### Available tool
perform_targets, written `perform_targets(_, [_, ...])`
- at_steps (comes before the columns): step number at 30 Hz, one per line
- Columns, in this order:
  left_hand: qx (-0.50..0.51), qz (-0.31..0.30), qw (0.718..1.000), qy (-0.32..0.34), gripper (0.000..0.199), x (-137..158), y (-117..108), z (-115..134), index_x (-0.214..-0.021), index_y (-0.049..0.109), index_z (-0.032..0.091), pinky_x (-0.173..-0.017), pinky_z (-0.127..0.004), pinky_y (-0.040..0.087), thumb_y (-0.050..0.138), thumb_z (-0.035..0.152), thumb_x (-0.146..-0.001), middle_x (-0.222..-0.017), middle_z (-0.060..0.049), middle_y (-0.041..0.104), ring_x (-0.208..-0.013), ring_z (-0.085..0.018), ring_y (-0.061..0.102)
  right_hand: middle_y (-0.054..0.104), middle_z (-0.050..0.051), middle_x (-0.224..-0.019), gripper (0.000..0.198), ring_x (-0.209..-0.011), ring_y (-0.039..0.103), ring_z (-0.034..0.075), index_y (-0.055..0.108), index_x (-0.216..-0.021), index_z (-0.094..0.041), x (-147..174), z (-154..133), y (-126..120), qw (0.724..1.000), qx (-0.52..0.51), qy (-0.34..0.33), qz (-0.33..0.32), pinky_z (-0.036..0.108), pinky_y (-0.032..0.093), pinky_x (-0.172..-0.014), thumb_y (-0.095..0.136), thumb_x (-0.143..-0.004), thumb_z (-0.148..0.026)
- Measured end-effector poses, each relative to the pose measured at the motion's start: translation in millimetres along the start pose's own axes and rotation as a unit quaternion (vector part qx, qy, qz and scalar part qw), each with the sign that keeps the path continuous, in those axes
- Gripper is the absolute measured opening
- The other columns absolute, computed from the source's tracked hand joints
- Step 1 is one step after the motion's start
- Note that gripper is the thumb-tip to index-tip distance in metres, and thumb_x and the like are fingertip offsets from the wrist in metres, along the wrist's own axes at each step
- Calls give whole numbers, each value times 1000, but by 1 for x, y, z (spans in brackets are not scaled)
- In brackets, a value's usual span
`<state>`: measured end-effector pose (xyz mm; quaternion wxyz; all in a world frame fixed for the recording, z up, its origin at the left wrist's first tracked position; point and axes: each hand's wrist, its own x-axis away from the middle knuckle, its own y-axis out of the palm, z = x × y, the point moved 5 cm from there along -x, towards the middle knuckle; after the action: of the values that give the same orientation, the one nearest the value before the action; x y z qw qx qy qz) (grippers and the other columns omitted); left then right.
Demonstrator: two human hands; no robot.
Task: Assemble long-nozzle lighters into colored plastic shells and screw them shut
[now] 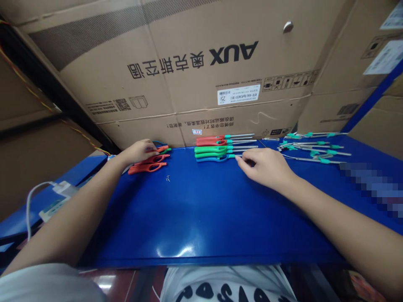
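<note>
A big sheet of cardboard stands across the back, its large printed lettering upside down. In front of it spreads the blue tabletop, where the person works with two bare hands, set well apart from each other.

The right hand is bent toward the middle group, thumb and forefinger at the rod of the nearest piece; whether they pinch it, one cannot tell. The left hand rests its curled fingers over the loose handles, and its grip on any single one is hidden.

Between the hands, close to the cardboard, lie the joined pieces: two red pieces farthest back, then two green pieces, then one blue piece nearest the person. All lie side by side, long axes running left to right, nearly parallel to the cardboard's foot, handles to the left and metal rods to the right.

Past the right hand, loose rods with teal fittings lie roughly lengthwise left to right, some slightly askew. The red-orange loose handles under and beside the left hand also lie lengthwise, right ends tilted slightly toward the back. Smallest are some thin metal bits on the tabletop, just in front of those handles
</note>
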<state>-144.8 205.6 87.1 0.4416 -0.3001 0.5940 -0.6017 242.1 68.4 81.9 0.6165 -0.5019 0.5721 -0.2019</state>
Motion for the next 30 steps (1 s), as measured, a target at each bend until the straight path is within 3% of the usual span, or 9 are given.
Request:
perform_targets(4, [-11,99,995,-6,34,5,-30,6,-73,65,17,-82,-33,45,59,49,-84,-79,-2,54,-78,-18,54,64,4,-63,43,-62,55,17,51,-57,-19,-2,4,-5,1000,-7,5,13,29,24,-55,45,-94,-40])
perform_targets(6, [-8,143,990,-1,33,8,-45,20,-79,64,18,-85,-35,45,57,49,-88,-90,-4,54,-84,-19,53,64,4,-63,45,-62,56,17,51,-57,-19,-2,2,-9,1000,-13,1,27,29,28,-56,44,-96,-40])
perform_targets(10, [6,151,987,46,27,20,-52,83,-83,63,19,-80,-33,48,62,45,-89,-97,-5,54,-81,-18,55,72,6,-82,36,-74,63,18,66,-78,-20,4,-12,-14,995,-40,-78,55,29,40,-63,42,-99,-38])
perform_targets(13, [46,54,982,175,20,41,-24,159,-86,64,18,-83,-33,49,57,33,-96,-100,-7,56,-87,-19,59,73,10,-110,29,-85,67,19,66,-115,-21,21,-33,-8,970,-26,-235,63,29,45,-67,45,-100,-34])
perform_targets(16, [48,-44,969,240,8,67,19,218,-93,66,17,-84,-32,51,60,21,-95,-105,-8,61,-93,-21,63,73,10,-107,25,-78,65,18,64,-117,-23,48,-51,5,908,22,-414,66,30,42,-62,49,-98,-29])
perform_targets(18, [69,-68,961,259,8,80,44,241,-99,67,18,-83,-31,53,61,20,-95,-108,-8,63,-93,-21,65,72,10,-103,23,-76,63,18,65,-113,-21,57,-55,14,889,28,-454,45,31,39,-59,49,-98,-28])
perform_targets(21, [136,-48,959,244,12,86,66,250,-100,66,17,-83,-31,55,59,26,-97,-106,-9,64,-94,-22,66,69,9,-101,23,-72,61,17,64,-106,-19,57,-51,26,903,13,-427,-46,31,39,-59,48,-99,-35])
perform_targets(24, [205,-31,951,228,20,84,69,243,-115,65,21,-91,-33,55,58,29,-98,-115,-10,64,-104,-23,67,66,8,-109,28,-73,62,15,62,-108,-20,47,-38,36,926,-36,-346,-144,29,42,-62,52,-98,-45])
perform_targets(30, [205,23,966,156,38,78,64,217,-131,58,26,-97,-39,53,62,38,-95,-126,-9,66,-113,-26,65,65,6,-107,26,-67,58,13,63,-99,-20,36,-14,39,945,-77,-257,-188,27,40,-62,55,-98,-44])
